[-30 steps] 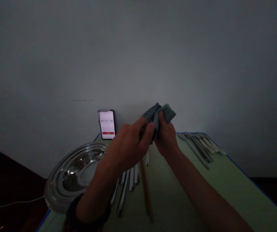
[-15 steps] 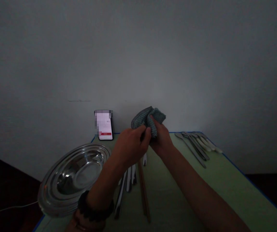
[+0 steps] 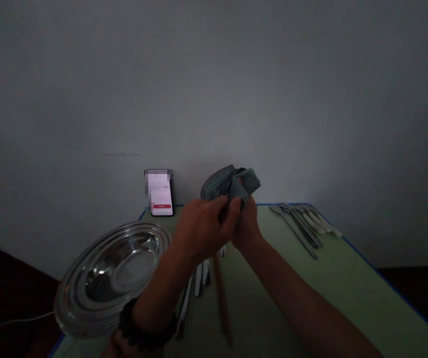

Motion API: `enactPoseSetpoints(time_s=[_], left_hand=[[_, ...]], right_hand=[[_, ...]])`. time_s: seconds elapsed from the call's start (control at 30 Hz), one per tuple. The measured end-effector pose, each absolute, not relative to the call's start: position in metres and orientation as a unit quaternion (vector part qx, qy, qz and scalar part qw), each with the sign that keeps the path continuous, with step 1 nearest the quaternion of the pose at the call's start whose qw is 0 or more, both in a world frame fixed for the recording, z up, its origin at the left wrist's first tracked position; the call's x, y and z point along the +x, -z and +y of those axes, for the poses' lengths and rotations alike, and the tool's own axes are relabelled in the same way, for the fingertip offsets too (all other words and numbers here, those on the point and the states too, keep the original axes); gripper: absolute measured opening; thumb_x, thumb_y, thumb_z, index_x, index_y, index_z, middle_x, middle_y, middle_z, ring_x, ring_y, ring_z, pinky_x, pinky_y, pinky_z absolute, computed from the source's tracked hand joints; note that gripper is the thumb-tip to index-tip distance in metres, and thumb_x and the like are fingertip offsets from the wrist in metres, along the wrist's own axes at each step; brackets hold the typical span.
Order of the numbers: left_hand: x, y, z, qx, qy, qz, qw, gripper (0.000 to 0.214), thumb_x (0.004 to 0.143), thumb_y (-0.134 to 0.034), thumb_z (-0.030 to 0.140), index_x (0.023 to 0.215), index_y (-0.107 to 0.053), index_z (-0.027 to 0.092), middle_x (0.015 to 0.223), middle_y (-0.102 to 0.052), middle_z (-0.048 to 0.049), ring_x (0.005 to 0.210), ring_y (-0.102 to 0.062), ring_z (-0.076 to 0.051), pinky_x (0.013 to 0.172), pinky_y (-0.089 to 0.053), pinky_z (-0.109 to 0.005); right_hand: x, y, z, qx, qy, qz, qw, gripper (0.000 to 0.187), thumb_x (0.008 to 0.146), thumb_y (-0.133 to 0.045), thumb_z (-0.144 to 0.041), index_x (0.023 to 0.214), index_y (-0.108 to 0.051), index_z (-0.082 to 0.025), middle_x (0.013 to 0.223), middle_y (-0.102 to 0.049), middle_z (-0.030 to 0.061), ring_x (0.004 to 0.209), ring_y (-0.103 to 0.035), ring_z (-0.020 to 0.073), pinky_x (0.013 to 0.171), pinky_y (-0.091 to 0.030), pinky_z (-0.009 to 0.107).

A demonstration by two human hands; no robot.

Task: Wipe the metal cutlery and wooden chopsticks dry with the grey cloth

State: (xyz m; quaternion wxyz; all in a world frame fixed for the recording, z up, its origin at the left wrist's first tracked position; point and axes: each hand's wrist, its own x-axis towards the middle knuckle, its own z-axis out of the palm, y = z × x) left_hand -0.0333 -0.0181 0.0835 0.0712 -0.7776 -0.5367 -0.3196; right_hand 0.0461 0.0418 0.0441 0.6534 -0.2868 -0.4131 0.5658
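Observation:
Both my hands are raised above the middle of a green table [image 3: 348,293] and closed together round a bunched teal cloth [image 3: 249,180] with a dark checked part. My left hand [image 3: 202,227] grips its lower left side, fingers curled. My right hand [image 3: 247,227] pinches it from the right, pressed against the left. Whether anything is wrapped inside the cloth is hidden. Below my hands lie several pieces of cutlery [image 3: 198,274] and a pair of wooden chopsticks [image 3: 222,303].
A shiny steel bowl [image 3: 109,278] sits at the table's left edge. A lit phone [image 3: 159,193] leans against the wall behind it. Several spoons and forks [image 3: 303,221] lie at the far right. A white cable [image 3: 8,323] runs off to the left.
The cloth has been bunched tighter and shifted slightly left. My hands have drawn closer together. The view has drifted a little to the right.

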Motion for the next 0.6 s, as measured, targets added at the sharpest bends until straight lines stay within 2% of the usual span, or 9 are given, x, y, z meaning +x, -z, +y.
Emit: enactPoseSetpoints(time_s=[0.13,0.3,0.43,0.6], left_hand=[[-0.029,-0.078,-0.015,-0.769,0.324,-0.546,0.078,0.045,0.090,-0.031,0.039,0.057,-0.051,0.017,0.048,-0.050,0.0001,0.045,-0.045,-0.012,0.050,-0.025,-0.026],[-0.033,-0.085,-0.016,-0.767,0.335,-0.546,0.033,0.045,0.090,-0.033,0.039,0.056,-0.051,0.017,0.045,-0.044,0.0028,0.043,-0.041,-0.010,0.048,-0.024,-0.024],[-0.049,-0.099,-0.022,-0.792,0.320,-0.519,-0.026,0.043,0.089,-0.037,0.039,0.053,-0.049,0.017,0.044,-0.035,0.0055,0.040,-0.033,-0.007,0.043,-0.021,-0.021],[-0.074,-0.117,-0.034,-0.785,0.304,-0.533,-0.079,0.049,0.085,-0.037,0.046,0.045,-0.036,0.018,0.043,-0.024,0.0054,0.038,-0.024,-0.006,0.038,-0.016,-0.021]], right_hand=[[0.039,-0.045,0.038,-0.244,-0.635,-0.359,0.639,0.034,0.070,-0.050,-0.054,0.065,-0.050,-0.020,0.060,-0.055,-0.0027,0.058,-0.053,0.0120,0.053,-0.044,0.024],[0.045,-0.054,0.040,-0.242,-0.628,-0.355,0.649,0.029,0.069,-0.056,-0.047,0.077,-0.055,-0.019,0.067,-0.058,-0.0026,0.062,-0.055,0.0124,0.060,-0.046,0.026],[0.072,-0.063,0.052,-0.306,-0.483,-0.518,0.636,0.026,0.068,-0.064,-0.037,0.082,-0.060,-0.015,0.079,-0.063,0.0010,0.074,-0.056,0.0128,0.073,-0.044,0.027],[0.110,-0.074,0.061,-0.284,-0.340,-0.744,0.500,0.026,0.077,-0.056,-0.039,0.074,-0.061,-0.015,0.070,-0.061,-0.0003,0.067,-0.053,0.0124,0.065,-0.043,0.026]])
